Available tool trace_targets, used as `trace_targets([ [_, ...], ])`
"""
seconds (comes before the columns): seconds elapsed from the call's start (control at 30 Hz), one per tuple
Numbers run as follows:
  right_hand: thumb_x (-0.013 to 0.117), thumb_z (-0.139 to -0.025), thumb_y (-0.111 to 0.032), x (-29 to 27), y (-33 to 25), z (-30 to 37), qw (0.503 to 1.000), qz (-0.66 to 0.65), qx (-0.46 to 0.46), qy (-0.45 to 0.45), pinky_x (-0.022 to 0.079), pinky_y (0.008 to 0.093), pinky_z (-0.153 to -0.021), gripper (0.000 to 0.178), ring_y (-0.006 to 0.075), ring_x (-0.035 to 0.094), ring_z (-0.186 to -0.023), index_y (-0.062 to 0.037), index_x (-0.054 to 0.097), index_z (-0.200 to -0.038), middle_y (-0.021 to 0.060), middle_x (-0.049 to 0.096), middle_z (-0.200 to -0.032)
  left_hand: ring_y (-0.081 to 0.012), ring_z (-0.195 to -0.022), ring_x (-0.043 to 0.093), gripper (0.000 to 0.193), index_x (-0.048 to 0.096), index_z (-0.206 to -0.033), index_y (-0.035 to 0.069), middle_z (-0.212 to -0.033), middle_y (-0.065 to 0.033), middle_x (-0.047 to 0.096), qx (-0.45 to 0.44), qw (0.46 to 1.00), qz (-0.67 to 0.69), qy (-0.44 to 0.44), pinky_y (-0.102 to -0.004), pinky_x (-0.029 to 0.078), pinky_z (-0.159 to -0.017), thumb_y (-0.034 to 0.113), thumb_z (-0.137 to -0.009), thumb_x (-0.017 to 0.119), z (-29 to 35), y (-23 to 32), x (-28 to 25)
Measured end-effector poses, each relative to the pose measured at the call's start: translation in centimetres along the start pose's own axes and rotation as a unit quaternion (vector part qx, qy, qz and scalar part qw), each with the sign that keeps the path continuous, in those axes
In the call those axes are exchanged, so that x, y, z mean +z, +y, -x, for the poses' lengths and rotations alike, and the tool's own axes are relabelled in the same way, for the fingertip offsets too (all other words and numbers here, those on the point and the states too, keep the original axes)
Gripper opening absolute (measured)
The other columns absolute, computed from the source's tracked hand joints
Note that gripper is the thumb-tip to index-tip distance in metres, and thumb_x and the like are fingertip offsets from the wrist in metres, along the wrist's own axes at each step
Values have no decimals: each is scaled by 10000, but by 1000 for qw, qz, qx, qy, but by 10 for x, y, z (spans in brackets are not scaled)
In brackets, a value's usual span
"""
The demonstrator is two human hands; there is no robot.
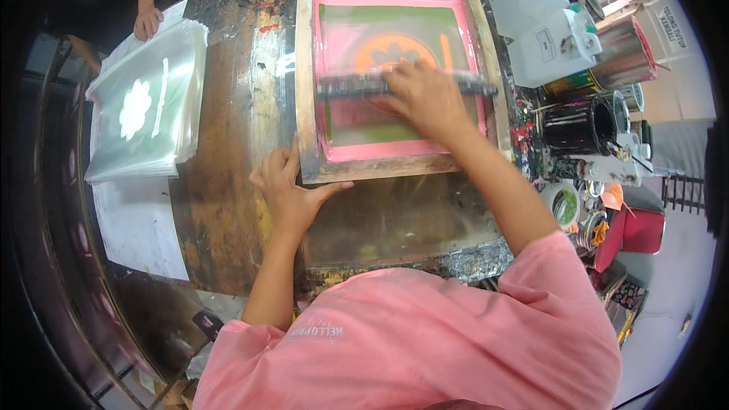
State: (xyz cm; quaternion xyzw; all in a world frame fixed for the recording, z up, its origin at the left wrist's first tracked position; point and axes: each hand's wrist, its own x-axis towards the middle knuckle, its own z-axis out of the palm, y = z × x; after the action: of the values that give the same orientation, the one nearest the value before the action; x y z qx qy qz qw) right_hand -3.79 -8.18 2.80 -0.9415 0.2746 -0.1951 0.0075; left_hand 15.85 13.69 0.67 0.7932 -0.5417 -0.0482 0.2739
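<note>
Stained worktable (220, 205) carries a wooden frame (395, 169); the right hand (421, 95) (blurred) reaches forward, fingers closed over a squeegee (349, 86); the left hand (285, 186), spread wide, touches the frame's corner.

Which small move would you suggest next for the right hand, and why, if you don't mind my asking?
I would probably draw the squeegee on toward the frame's near edge: the right hand grips it partway across the mesh, with more mesh nearer the person, and the left hand is spread at the near left corner.
</note>
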Motion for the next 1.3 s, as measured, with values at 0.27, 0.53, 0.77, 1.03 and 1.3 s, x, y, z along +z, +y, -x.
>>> trace_targets([
  [0.27, 691, -935, -440, 24, 90, -109, 999, 40, 24, -8, 545, 503, -802, 348, 336, 690, -967, -124, 729, -1076, 97, 712, -980, -267, -1104, 483, 891, 736, -1088, 15, -1055, -67, 568, 22, 999, 35, 16, -418, 288, -1005, 652, -499, 940, -3, -1, -1],
  [0.53, 717, -932, -419, -90, -24, 5, 986, -86, 28, -137, 532, 514, -839, 386, 416, 690, -951, -56, 737, -1062, 169, 712, -1014, -270, -934, 574, 912, 669, -1310, -10, -960, -70, 674, 22, 992, 84, 96, -418, 406, -935, 545, -642, 948, 2, 0, 6],
  [0.77, 676, -948, -376, -150, -61, -7, 979, 83, -23, 183, 440, 484, -878, 317, 329, 634, -926, -77, 635, -1044, 119, 646, -905, -162, -1050, 655, 811, 438, -1513, -90, -1127, -131, 706, -41, 889, 443, 110, -321, 528, -899, 216, -893, 861, -49, 65, -48],
  [1.03, 546, -985, -494, -207, -32, -104, 966, 81, -8, 246, 492, 513, -788, 537, 374, 689, -747, -29, 692, -760, 194, 693, -736, -418, -1519, 310, 1043, 290, -1629, -16, -1564, -292, 437, 69, 987, -141, 43, -650, 125, -1218, 718, -943, 571, -17, 30, -10],
  [1.3, 494, -979, -512, -234, -13, -132, 970, 95, -4, 226, 552, 528, -792, 629, 433, 710, -814, 25, 724, -748, 265, 710, -788, -385, -1526, 348, 940, 459, -1551, 12, -1580, -227, 478, 88, 991, -96, -10, -671, 95, -1227, 692, -924, 626, -13, 40, 6],
])
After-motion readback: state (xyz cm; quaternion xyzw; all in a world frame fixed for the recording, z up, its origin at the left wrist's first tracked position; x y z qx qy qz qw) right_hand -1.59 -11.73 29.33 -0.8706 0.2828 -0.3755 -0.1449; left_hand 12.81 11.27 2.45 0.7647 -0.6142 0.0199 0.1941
